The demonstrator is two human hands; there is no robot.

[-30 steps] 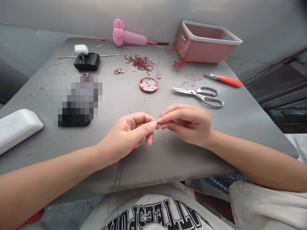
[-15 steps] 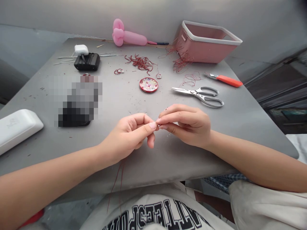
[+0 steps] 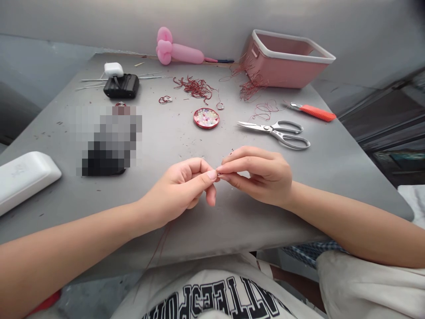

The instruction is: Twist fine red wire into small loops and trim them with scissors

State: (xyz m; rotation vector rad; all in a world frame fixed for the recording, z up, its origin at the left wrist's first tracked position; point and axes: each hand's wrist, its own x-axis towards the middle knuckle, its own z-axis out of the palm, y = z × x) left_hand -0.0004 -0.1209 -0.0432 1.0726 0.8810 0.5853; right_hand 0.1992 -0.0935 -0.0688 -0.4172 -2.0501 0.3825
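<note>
The left hand (image 3: 181, 188) is closed in a pinch, thumb against forefinger, on a tiny piece (image 3: 218, 174) too small to make out. The right hand (image 3: 259, 173) pinches at the same tiny piece with thumb and fingertips, so the two hands meet there, on the person's side of the round red dish (image 3: 206, 128). Thin red thread (image 3: 156, 249), seemingly two strands, hangs below the left hand toward the person.

The one dish holds small pale beads (image 3: 206, 118), white, pink and yellowish, too many to count. Right of the dish lies one pair of scissors (image 3: 274, 130), and farther right one orange-handled cutter (image 3: 318, 112). Just beyond the dish are one small round piece (image 3: 220, 106) and one heap of dark red cord (image 3: 196, 87); beyond it to the left, one small red coil (image 3: 164, 99).

Well beyond the dish, to the right, stands one pink bin (image 3: 282, 73) with a white rim; its floor is hidden, so its contents cannot be told. One red tangle (image 3: 251, 86) lies against its outside. Left of the dish are one blurred dark object (image 3: 109, 144), one black case (image 3: 121, 86) and one white case (image 3: 28, 181)
</note>
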